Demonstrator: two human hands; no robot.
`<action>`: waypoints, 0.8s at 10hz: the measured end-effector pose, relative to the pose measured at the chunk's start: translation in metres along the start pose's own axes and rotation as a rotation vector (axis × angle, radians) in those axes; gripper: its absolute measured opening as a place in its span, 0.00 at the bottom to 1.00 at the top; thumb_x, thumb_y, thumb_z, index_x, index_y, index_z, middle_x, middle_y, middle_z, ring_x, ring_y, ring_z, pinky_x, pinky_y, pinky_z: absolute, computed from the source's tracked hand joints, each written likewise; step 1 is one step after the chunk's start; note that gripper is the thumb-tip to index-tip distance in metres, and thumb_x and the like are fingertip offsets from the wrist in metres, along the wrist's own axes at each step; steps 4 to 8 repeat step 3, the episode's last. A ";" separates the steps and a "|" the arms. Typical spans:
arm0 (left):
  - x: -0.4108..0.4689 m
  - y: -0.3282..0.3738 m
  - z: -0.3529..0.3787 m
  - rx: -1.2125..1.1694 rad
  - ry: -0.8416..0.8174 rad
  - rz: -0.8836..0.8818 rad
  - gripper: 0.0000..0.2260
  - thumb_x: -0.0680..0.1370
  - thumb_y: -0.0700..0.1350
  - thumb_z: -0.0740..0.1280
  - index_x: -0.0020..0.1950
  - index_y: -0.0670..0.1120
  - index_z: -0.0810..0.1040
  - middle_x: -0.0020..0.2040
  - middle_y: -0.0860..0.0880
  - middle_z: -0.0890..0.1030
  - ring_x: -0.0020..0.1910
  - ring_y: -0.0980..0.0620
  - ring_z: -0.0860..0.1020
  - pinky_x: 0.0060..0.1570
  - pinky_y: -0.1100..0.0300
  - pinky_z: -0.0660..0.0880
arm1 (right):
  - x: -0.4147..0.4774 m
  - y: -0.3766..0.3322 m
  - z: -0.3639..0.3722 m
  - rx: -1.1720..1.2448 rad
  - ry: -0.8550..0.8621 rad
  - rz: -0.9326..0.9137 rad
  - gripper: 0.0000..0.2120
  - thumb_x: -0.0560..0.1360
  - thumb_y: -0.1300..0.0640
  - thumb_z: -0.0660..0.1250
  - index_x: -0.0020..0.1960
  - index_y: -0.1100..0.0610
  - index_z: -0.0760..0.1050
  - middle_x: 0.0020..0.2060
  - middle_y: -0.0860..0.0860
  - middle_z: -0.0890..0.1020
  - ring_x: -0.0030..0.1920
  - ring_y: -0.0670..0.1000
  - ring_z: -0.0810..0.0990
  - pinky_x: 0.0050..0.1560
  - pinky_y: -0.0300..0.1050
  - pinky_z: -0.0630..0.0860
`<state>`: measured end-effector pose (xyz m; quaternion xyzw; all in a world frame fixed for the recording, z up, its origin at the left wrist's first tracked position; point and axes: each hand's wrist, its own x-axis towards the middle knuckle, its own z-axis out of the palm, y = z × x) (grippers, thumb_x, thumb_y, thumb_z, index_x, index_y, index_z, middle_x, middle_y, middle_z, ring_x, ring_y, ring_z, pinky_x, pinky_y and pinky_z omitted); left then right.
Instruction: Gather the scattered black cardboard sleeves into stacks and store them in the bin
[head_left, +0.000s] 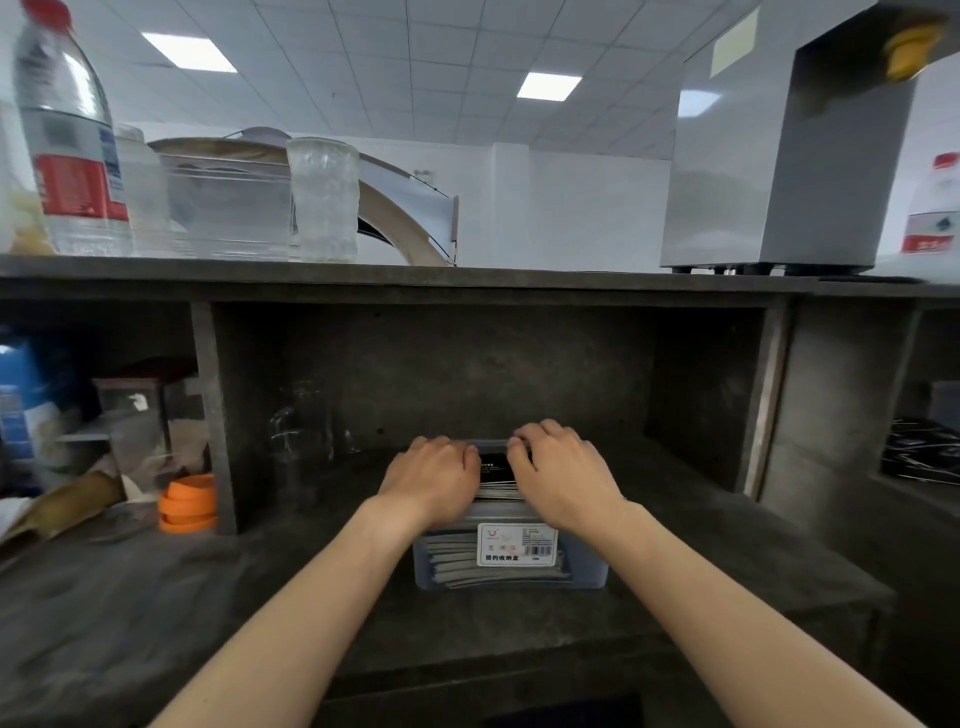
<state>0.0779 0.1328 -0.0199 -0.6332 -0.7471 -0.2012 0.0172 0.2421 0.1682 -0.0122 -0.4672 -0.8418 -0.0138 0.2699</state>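
A clear plastic bin (589, 569) with a white label stands on the dark shelf in front of me, holding flat black cardboard sleeves. A stack of black sleeves (497, 475) rises above the bin's top. My left hand (434, 475) grips the stack's left side and my right hand (563, 473) grips its right side, fingers curled over the top edge. More black sleeves (919, 454) lie scattered in the compartment at the far right.
An orange lid stack (188, 504) and clutter sit in the left compartment. Clear glasses (298, 452) stand left of the bin. On the counter above are a water bottle (72, 140), plastic containers (322, 200) and a grey machine (784, 156).
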 end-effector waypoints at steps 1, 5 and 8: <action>0.000 0.000 0.000 0.002 -0.001 0.002 0.22 0.85 0.55 0.47 0.65 0.49 0.77 0.63 0.46 0.79 0.63 0.45 0.74 0.65 0.44 0.71 | -0.003 -0.001 -0.010 0.035 0.080 -0.047 0.19 0.84 0.48 0.53 0.67 0.53 0.76 0.63 0.52 0.79 0.61 0.54 0.77 0.62 0.53 0.74; -0.002 0.000 0.003 0.007 0.207 0.050 0.18 0.85 0.52 0.51 0.62 0.51 0.78 0.60 0.49 0.81 0.59 0.48 0.76 0.61 0.49 0.72 | -0.003 0.006 0.006 0.003 0.027 -0.022 0.20 0.85 0.46 0.51 0.67 0.53 0.75 0.63 0.53 0.78 0.61 0.54 0.77 0.63 0.54 0.74; -0.002 0.000 0.003 0.007 0.207 0.050 0.18 0.85 0.52 0.51 0.62 0.51 0.78 0.60 0.49 0.81 0.59 0.48 0.76 0.61 0.49 0.72 | -0.003 0.006 0.006 0.003 0.027 -0.022 0.20 0.85 0.46 0.51 0.67 0.53 0.75 0.63 0.53 0.78 0.61 0.54 0.77 0.63 0.54 0.74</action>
